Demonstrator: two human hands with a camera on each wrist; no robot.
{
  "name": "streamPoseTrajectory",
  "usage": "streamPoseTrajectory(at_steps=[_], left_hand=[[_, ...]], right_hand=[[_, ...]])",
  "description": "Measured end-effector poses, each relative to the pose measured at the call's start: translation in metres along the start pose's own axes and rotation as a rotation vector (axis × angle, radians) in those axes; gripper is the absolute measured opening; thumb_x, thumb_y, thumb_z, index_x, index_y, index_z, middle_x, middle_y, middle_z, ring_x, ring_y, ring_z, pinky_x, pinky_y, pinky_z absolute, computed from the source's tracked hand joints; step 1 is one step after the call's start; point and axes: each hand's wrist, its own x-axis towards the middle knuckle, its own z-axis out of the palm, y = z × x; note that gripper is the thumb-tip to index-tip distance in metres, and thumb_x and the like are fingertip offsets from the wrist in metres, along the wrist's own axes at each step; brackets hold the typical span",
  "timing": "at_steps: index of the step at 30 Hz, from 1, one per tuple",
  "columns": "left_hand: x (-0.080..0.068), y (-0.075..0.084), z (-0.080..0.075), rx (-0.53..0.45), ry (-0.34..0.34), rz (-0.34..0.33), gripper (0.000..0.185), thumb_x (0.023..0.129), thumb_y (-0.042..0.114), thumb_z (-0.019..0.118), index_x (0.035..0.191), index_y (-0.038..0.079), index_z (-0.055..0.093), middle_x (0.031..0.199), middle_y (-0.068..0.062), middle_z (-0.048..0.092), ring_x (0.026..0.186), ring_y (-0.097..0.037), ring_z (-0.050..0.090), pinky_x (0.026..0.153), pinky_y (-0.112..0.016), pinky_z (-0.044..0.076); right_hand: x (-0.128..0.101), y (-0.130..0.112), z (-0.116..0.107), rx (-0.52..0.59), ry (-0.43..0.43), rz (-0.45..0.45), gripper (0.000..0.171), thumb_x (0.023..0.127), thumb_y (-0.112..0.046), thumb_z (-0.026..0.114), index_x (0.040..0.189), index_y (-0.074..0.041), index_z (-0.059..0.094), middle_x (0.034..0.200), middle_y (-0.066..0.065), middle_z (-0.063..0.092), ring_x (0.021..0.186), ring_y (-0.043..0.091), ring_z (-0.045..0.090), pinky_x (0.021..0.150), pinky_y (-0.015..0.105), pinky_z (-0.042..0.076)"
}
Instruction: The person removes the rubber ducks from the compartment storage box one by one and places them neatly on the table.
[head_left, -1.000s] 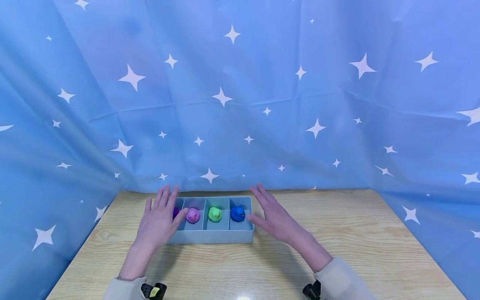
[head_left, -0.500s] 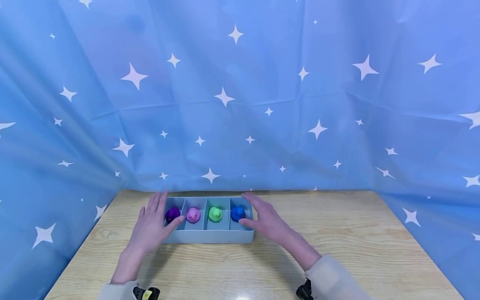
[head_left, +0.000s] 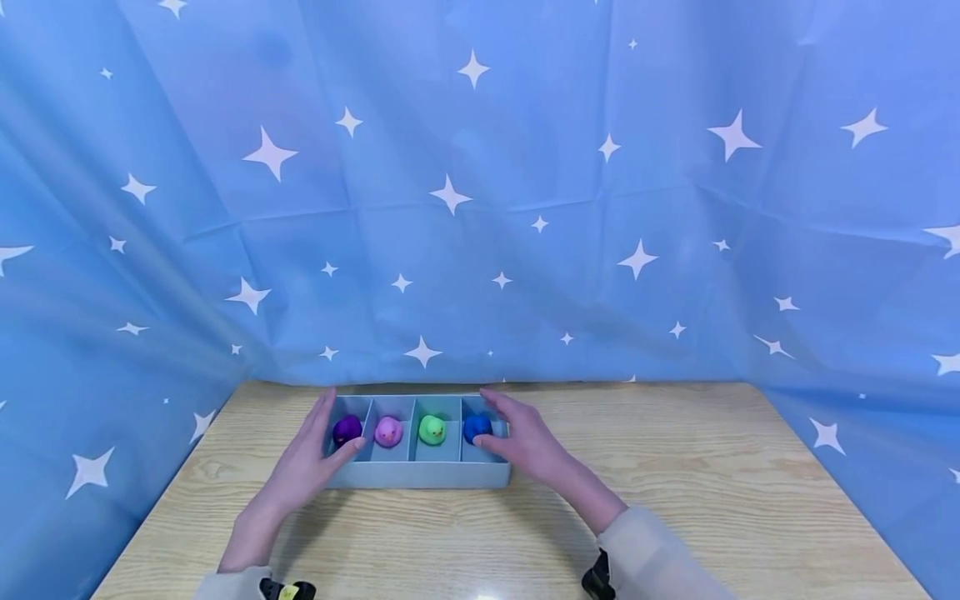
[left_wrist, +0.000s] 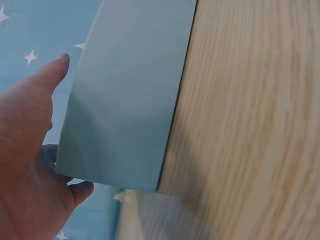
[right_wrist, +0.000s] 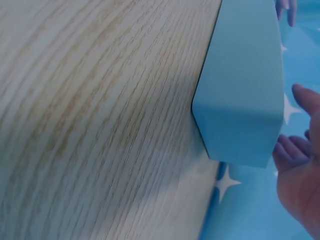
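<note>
Here's the left hand (head_left: 302,457) and right hand (head_left: 527,440), loosely spread with no clear grip, at opposite ends of the box (head_left: 420,476) on the tabletop (head_left: 420,542), seemingly lining up a hold that calls for even inward pressure

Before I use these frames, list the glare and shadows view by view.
Head: glare on the table at the picture's bottom edge, shadows below the left hand and right hand; left wrist: shadow over part of the tray and the table; right wrist: shadow on the table beside the tray.
</note>
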Motion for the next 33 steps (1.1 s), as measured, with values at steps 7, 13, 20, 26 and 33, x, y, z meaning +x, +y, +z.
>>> streamPoseTrajectory(at_steps=[7,13,20,26,33], left_hand=[[-0.001,-0.004,0.003,-0.031,-0.006,0.009,0.094,0.099,0.038,0.069,0.164,0.001,0.012,0.167,-0.029,0.012,0.151,-0.051,0.015,0.118,-0.067,0.019],[-0.002,-0.007,0.002,-0.056,-0.003,0.023,0.093,0.099,0.039,0.07,0.163,-0.001,0.015,0.166,-0.029,0.013,0.15,-0.052,0.015,0.117,-0.068,0.019],[-0.002,-0.012,0.001,-0.083,-0.013,0.011,0.091,0.099,0.037,0.07,0.161,-0.005,0.018,0.166,-0.029,0.012,0.15,-0.052,0.015,0.117,-0.068,0.019],[-0.003,-0.013,0.0,-0.1,-0.023,-0.013,0.093,0.1,0.039,0.068,0.16,-0.007,0.015,0.166,-0.031,0.011,0.15,-0.053,0.013,0.118,-0.067,0.018],[-0.006,-0.015,0.002,-0.134,-0.037,-0.07,0.096,0.101,0.044,0.065,0.162,-0.004,0.009,0.166,-0.031,0.012,0.15,-0.053,0.014,0.117,-0.067,0.019]], right_hand=[[0.007,0.001,-0.005,0.058,-0.019,-0.011,0.059,0.093,-0.005,0.076,0.146,0.004,0.051,0.14,0.026,0.059,0.129,0.042,0.057,0.105,0.057,0.047],[0.015,0.004,-0.012,0.073,-0.075,-0.042,0.046,0.093,-0.001,0.074,0.136,0.007,0.06,0.132,0.025,0.064,0.125,0.041,0.061,0.104,0.057,0.048],[0.026,0.007,-0.014,-0.067,-0.115,-0.075,0.035,0.092,-0.003,0.076,0.126,0.003,0.069,0.122,0.016,0.072,0.117,0.033,0.066,0.102,0.053,0.05],[0.031,0.008,-0.015,-0.129,-0.118,-0.072,0.03,0.091,-0.002,0.077,0.121,0.001,0.072,0.116,0.011,0.074,0.113,0.03,0.068,0.099,0.05,0.053],[0.035,0.007,-0.015,-0.143,-0.119,-0.052,0.026,0.091,-0.003,0.077,0.117,0.0,0.074,0.112,0.01,0.075,0.108,0.026,0.07,0.095,0.045,0.056]])
